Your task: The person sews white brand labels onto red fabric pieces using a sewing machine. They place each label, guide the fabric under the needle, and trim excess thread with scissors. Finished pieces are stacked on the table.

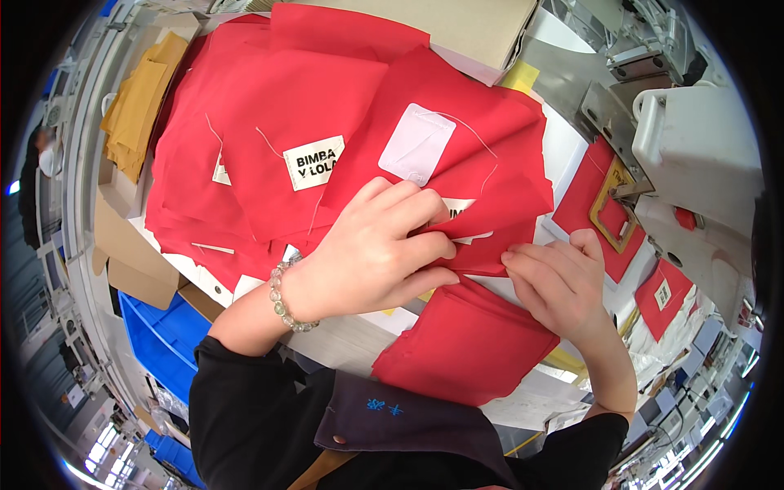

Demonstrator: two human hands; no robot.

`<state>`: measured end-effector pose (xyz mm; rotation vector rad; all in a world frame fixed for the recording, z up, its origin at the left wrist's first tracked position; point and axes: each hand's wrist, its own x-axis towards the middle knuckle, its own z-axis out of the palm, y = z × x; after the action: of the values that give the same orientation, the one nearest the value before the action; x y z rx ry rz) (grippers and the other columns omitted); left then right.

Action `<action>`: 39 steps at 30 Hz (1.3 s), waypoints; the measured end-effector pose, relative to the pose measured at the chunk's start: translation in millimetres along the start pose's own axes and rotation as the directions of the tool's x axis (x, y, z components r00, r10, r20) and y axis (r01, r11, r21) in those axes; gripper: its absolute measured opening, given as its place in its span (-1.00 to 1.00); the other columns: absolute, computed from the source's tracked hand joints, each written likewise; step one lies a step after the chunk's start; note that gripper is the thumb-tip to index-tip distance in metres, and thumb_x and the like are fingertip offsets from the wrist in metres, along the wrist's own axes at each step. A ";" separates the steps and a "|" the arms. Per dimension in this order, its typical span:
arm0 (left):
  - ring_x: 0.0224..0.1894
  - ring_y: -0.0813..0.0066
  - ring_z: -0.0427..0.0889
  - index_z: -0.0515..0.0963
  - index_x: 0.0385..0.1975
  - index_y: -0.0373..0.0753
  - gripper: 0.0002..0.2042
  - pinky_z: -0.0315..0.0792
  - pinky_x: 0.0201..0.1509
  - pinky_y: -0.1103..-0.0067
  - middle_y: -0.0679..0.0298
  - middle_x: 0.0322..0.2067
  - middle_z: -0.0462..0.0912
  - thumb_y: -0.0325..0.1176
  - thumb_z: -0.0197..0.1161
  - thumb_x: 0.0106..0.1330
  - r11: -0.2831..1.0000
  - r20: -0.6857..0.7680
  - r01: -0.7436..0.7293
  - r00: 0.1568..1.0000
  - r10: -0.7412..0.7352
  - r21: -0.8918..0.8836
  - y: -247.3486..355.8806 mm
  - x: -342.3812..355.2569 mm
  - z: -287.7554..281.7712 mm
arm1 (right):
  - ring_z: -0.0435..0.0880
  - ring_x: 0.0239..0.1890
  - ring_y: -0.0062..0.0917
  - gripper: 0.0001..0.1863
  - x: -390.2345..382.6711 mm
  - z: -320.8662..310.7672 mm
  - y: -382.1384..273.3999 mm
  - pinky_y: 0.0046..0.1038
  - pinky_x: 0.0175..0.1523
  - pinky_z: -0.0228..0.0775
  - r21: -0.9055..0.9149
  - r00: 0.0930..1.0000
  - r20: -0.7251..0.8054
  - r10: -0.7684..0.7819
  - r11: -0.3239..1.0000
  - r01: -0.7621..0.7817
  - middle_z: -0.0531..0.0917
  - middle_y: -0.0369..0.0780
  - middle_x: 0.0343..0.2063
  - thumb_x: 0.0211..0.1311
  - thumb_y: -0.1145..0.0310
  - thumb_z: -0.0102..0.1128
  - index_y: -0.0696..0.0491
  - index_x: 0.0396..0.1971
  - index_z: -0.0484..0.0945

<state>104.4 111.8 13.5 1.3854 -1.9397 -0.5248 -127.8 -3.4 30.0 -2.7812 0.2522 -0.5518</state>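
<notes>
Several red fabric pieces (269, 106) lie in a loose heap in front of me, many with a small white label and loose thread ends. On the nearest piece are a lilac-white rectangular patch (417, 144) and a partly covered white label (457, 207). My left hand (376, 249), with a bead bracelet at the wrist, has its fingers curled and closed on this red fabric piece beside the label. At the piece's right edge, my right hand (559, 282) pinches the cloth between thumb and fingers. A stack of folded red fabric (469, 343) sits below both hands, close to my body.
To the right stands a white sewing machine (694, 131) with a yellow-brown clamp frame (614, 204) over red cloth. At left are yellow-brown pieces (143, 102) in a carton, an open cardboard box (135, 253) and a blue crate (159, 339). Another carton (465, 33) stands at the back.
</notes>
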 end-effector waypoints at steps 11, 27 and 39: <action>-0.32 0.34 0.44 0.55 -0.46 -0.19 -0.86 0.27 -0.25 0.52 0.26 -0.38 0.44 -0.53 0.37 0.01 0.988 0.006 0.108 0.994 -0.108 -0.113 2.5 4.0 -5.7 | 0.56 -0.36 -0.53 -0.46 2.6 -3.0 -3.6 -0.46 -0.28 0.21 0.218 0.984 0.039 0.176 0.959 -0.180 0.64 -0.23 -0.19 -0.14 0.25 0.54 0.03 -0.11 0.53; -0.48 0.56 0.48 0.44 -0.41 -0.30 -0.90 0.36 -0.39 0.65 0.29 -0.51 0.52 -0.62 0.22 0.17 0.960 -0.459 0.160 0.852 -0.251 -0.228 -18.6 -2.1 -14.9 | 0.45 -0.45 -0.60 -0.59 -12.2 -0.9 -1.8 -0.50 -0.27 0.19 0.017 0.990 0.100 0.101 0.995 -0.103 0.56 -0.25 0.02 -0.18 0.31 0.54 -0.02 -0.24 0.64; -0.55 0.65 0.47 0.48 -0.49 -0.29 -0.89 0.34 -0.44 0.69 0.35 -0.58 0.54 -0.58 0.31 0.15 0.902 -0.443 0.311 0.792 -0.421 -0.300 -14.8 0.2 -16.0 | 0.43 -0.56 -0.66 -0.82 -11.6 5.8 -2.9 -0.49 -0.30 0.13 -0.185 0.994 0.073 -0.085 0.978 0.097 0.66 -0.28 -0.26 -0.09 0.43 0.28 0.04 -0.39 0.65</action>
<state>125.7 107.4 14.6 1.5791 -1.1650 -0.4744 -135.8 3.4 21.8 -3.0010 0.1718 -0.4802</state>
